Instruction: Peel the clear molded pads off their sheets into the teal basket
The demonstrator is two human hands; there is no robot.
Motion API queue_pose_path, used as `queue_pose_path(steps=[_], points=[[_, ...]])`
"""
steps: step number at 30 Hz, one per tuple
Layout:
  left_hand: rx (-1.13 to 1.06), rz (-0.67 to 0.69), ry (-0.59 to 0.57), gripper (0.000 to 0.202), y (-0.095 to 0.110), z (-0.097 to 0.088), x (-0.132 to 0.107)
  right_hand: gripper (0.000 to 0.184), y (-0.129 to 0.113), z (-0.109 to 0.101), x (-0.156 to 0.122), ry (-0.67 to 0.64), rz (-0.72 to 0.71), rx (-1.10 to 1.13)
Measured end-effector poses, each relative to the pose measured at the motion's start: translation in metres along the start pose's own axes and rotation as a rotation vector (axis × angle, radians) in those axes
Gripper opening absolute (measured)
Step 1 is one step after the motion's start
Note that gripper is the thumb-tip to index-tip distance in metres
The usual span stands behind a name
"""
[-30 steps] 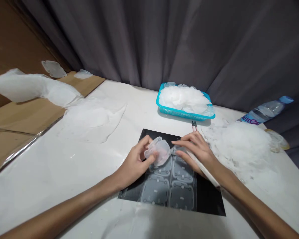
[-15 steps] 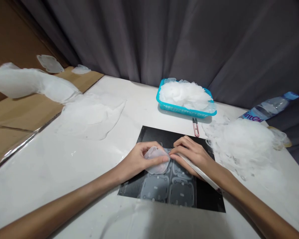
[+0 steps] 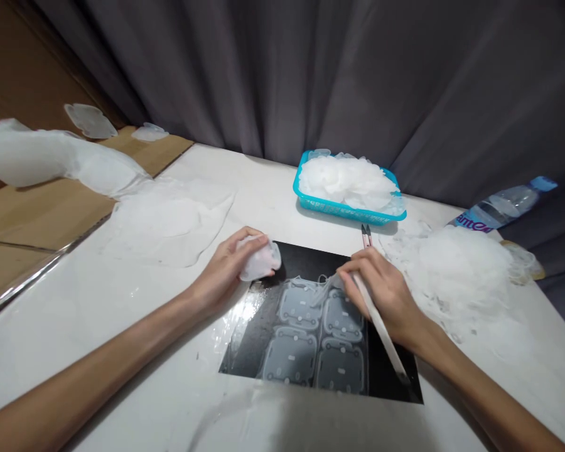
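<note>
Clock from the centre of the flat black rectangular sheet (image 3: 249, 351) on the white counter (image 3: 145, 326), 12 = away from me.

My left hand (image 3: 230, 263): near 10-11 o'clock, at the sheet's far left corner. Thumb and fingers closed on a small bunch of thin translucent white plastic pieces (image 3: 261, 258); count can't be told.

My right hand (image 3: 381, 289): 2 o'clock, over the sheet. Fingertips together, pinching a wispy translucent film strip (image 3: 327, 289) that trails over the upper part of the clear film panel with four rounded-square outlines (image 3: 294, 355). That panel lies on the sheet. Same hand carries a slim white stick-shaped tool (image 3: 380, 326), angled down to 5 o'clock; type can't be told.

Between 12 and 1: bright blue plastic basket (image 3: 343, 210), heaped with thin white translucent pieces (image 3: 343, 182). At 1, dark-bladed pink snips (image 3: 366, 235), lower part hidden behind my right hand.

Toward 2: tangled heap of white film scraps (image 3: 461, 263), blue-capped clear plastic bottle (image 3: 503, 207) tilted beyond it.

At 10: flat translucent white film sheets (image 3: 169, 220). Farther out, 9-10: brown cardboard (image 3: 42, 220) with a long white film bundle (image 3: 66, 157) across it.
</note>
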State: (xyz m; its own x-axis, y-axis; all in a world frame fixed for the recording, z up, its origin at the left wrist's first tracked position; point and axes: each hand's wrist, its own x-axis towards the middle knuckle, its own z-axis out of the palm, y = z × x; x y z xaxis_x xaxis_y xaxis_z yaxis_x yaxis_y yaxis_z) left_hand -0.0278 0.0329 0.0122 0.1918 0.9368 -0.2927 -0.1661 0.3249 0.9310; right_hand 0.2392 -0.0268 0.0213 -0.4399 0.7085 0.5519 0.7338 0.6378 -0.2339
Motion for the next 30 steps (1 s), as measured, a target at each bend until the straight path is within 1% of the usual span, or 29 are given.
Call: queue_pose_path(steps=[2, 3, 6, 8, 11, 13, 15, 19, 23, 27, 30], points=[[0.029, 0.014, -0.133, 0.025, -0.003, 0.004, -0.006, 0.009, 0.011, 0.003, 0.000, 0.063, 0.117, -0.056], [0.055, 0.023, -0.181, 0.025, -0.005, 0.008, -0.011, 0.008, 0.017, 0.005, 0.000, 0.069, 0.164, -0.086], [0.159, 0.031, -0.263, 0.027, -0.009, 0.016, -0.021, 0.012, 0.028, 0.010, -0.001, 0.061, 0.242, -0.135], [0.205, 0.027, -0.291, 0.028, -0.009, 0.019, -0.025, 0.014, 0.026, 0.011, -0.001, 0.064, 0.234, -0.099], [0.252, 0.030, -0.312, 0.030, -0.008, 0.020, -0.026, 0.014, 0.014, 0.009, 0.000, 0.048, 0.166, 0.039], [0.279, 0.035, -0.316, 0.032, -0.008, 0.021, -0.026, 0.015, 0.003, 0.008, 0.001, -0.002, 0.146, 0.154], [0.294, 0.036, -0.319, 0.034, -0.009, 0.022, -0.026, 0.020, -0.005, 0.008, 0.001, -0.061, 0.161, 0.269], [0.300, 0.029, -0.326, 0.036, -0.013, 0.022, -0.027, 0.027, -0.009, 0.010, -0.001, -0.107, 0.246, 0.438], [0.291, 0.002, -0.339, 0.035, -0.019, 0.019, -0.027, 0.030, -0.007, 0.012, -0.004, -0.165, 0.344, 0.504], [0.247, -0.026, -0.367, 0.034, -0.022, 0.020, -0.028, 0.025, -0.010, 0.017, -0.005, -0.225, 0.364, 0.569], [0.163, -0.066, -0.368, 0.033, -0.023, 0.022, -0.030, 0.021, -0.013, 0.016, -0.002, -0.260, 0.485, 0.709]])
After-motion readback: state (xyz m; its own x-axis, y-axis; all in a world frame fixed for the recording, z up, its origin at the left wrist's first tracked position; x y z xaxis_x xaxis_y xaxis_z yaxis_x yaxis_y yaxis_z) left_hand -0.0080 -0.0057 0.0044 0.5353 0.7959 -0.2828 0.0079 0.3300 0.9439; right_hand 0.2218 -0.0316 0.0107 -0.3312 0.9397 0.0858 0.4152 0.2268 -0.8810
